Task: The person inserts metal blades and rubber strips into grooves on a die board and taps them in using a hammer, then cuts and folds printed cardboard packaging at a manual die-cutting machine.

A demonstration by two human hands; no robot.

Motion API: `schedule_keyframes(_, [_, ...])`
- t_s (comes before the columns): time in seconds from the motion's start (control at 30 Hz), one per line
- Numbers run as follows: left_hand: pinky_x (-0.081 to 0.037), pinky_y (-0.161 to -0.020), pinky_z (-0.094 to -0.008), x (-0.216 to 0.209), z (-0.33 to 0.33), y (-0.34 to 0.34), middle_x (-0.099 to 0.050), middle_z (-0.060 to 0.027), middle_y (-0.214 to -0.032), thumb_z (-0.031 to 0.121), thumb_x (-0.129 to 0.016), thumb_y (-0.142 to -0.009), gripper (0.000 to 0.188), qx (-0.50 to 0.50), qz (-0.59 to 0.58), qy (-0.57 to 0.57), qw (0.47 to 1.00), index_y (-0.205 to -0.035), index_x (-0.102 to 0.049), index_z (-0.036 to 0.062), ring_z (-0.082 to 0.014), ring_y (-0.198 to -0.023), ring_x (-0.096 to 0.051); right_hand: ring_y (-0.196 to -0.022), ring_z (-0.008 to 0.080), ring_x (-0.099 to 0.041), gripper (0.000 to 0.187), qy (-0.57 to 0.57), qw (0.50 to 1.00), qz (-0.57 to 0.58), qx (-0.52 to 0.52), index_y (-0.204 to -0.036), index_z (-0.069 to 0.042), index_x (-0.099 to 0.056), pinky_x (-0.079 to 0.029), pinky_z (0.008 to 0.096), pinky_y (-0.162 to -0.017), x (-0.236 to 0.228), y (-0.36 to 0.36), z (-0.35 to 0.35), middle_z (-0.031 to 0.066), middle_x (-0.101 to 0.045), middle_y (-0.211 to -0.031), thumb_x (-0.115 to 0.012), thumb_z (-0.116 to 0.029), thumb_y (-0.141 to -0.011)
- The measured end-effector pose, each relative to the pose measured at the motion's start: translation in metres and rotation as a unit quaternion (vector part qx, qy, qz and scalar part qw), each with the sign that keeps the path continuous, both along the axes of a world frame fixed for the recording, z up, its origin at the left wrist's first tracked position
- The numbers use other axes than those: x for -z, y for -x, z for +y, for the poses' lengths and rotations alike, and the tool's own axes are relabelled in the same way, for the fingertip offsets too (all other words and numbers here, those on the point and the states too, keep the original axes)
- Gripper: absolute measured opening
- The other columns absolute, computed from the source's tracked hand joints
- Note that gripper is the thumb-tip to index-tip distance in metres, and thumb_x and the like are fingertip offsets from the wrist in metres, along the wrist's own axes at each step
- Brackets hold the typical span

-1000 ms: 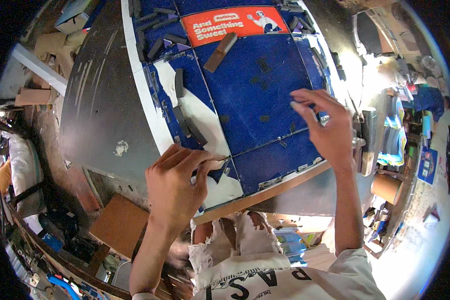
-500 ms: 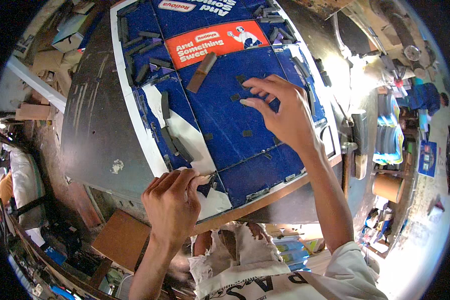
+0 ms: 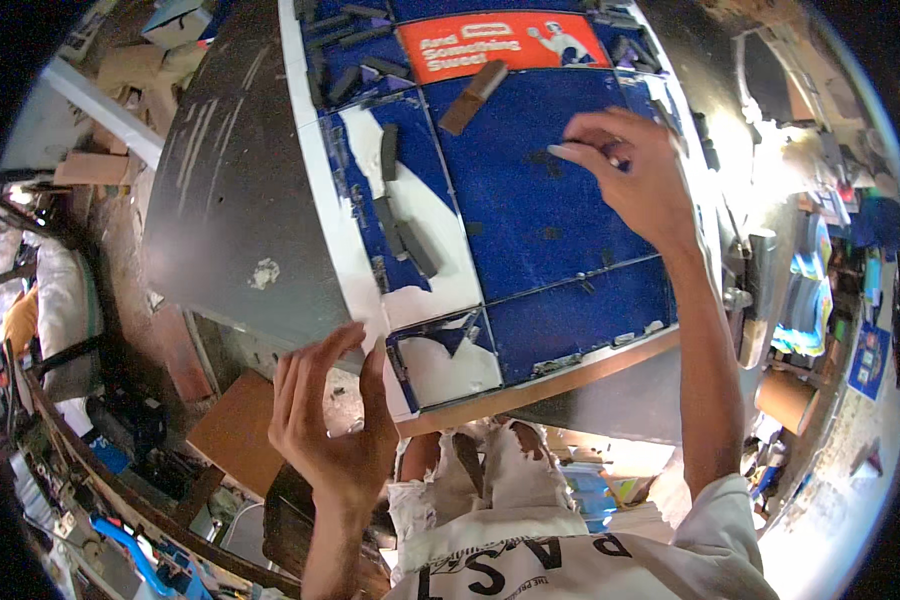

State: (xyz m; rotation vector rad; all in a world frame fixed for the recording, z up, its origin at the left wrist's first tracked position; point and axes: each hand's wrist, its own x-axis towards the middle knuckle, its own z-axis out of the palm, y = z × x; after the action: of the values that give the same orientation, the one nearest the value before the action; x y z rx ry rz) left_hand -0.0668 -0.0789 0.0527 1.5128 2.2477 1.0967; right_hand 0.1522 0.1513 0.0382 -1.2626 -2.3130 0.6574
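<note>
A board covered in blue sheets (image 3: 530, 190) with white edging lies in front of me. My right hand (image 3: 638, 175) hovers over its right half, thumb and fingertips drawn together in a pinch; whatever they hold cannot be made out. Small dark flat pieces (image 3: 550, 234) are scattered on the blue below that hand. My left hand (image 3: 335, 415) is at the board's near left corner, thumb and fingers apart, with nothing visible in it. Beside the torn white patch (image 3: 440, 240) lie several dark strips (image 3: 417, 248). A brown and grey block (image 3: 473, 97) rests farther up.
More dark strips (image 3: 365, 75) are grouped at the far left, and others (image 3: 630, 50) at the far right, beside a red printed panel (image 3: 510, 45). The board lies on a dark, scuffed table (image 3: 220, 200). A hammer (image 3: 758, 290) is at the right edge.
My left hand has drawn back from the near left corner and spread its fingers. My right hand's thumb and fingertips have come closer together. The whole view has shifted, with the board now farther right.
</note>
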Motion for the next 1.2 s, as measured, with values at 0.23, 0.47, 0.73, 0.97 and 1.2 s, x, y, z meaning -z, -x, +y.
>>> schedule_keyframes(0.23, [-0.052,-0.063,-0.0281,-0.002,-0.055,-0.050,-0.074,-0.0124,-0.092,-0.007,-0.076,-0.076,0.025,0.042,-0.176,0.040,0.983,-0.099,-0.072,0.0000,-0.0182,-0.074,-0.069,-0.079,0.0187,-0.071,0.012,-0.037,0.992,0.042,0.109,-0.097,-0.005,-0.078,-0.054,0.0300,-0.073,-0.011,-0.001,-0.068,0.0122,-0.074,-0.089,-0.074,-0.008,-0.086])
schedule_keyframes(0.47, [-0.055,-0.066,-0.0268,0.000,-0.037,-0.081,-0.074,-0.0130,-0.096,-0.007,-0.075,-0.077,0.033,0.066,-0.300,0.045,0.950,-0.108,-0.070,0.0034,-0.0180,-0.076,-0.073,-0.076,0.0196,-0.071,0.015,0.057,0.990,0.043,0.120,-0.099,-0.005,-0.078,-0.054,0.0280,-0.070,-0.031,-0.006,-0.127,0.0117,-0.075,-0.090,-0.073,-0.002,-0.085])
schedule_keyframes(0.73, [-0.059,-0.068,-0.0276,-0.008,-0.030,-0.096,-0.073,-0.0155,-0.099,-0.008,-0.071,-0.085,0.029,0.017,-0.436,0.028,0.899,-0.114,-0.068,-0.0021,-0.0174,-0.085,-0.072,-0.076,0.0192,-0.072,0.017,0.142,0.988,0.058,0.033,-0.099,-0.002,-0.077,-0.055,0.0289,-0.069,-0.058,-0.019,-0.155,0.0117,-0.075,-0.090,-0.073,0.000,-0.083])
schedule_keyframes(0.97, [-0.060,-0.075,-0.0292,0.000,-0.040,-0.096,-0.073,-0.0177,-0.099,-0.010,-0.071,-0.086,0.015,-0.041,-0.538,-0.012,0.842,-0.100,-0.074,-0.0047,-0.0205,-0.090,-0.071,-0.072,0.0194,-0.072,0.016,0.258,0.945,0.162,0.121,-0.099,-0.001,-0.076,-0.055,0.0266,-0.062,-0.058,-0.003,-0.197,0.0144,-0.075,-0.089,-0.074,0.002,-0.083])
schedule_keyframes(1.2, [-0.057,-0.073,-0.0270,-0.004,-0.040,-0.101,-0.074,-0.0162,-0.095,-0.011,-0.074,-0.082,0.015,-0.089,-0.547,0.001,0.833,-0.094,-0.075,-0.0031,-0.0193,-0.088,-0.071,-0.069,0.0161,-0.067,0.018,0.272,0.909,0.242,0.204,-0.098,-0.001,-0.077,-0.048,0.0228,-0.057,-0.041,0.000,-0.217,0.0148,-0.074,-0.089,-0.080,-0.002,-0.081])
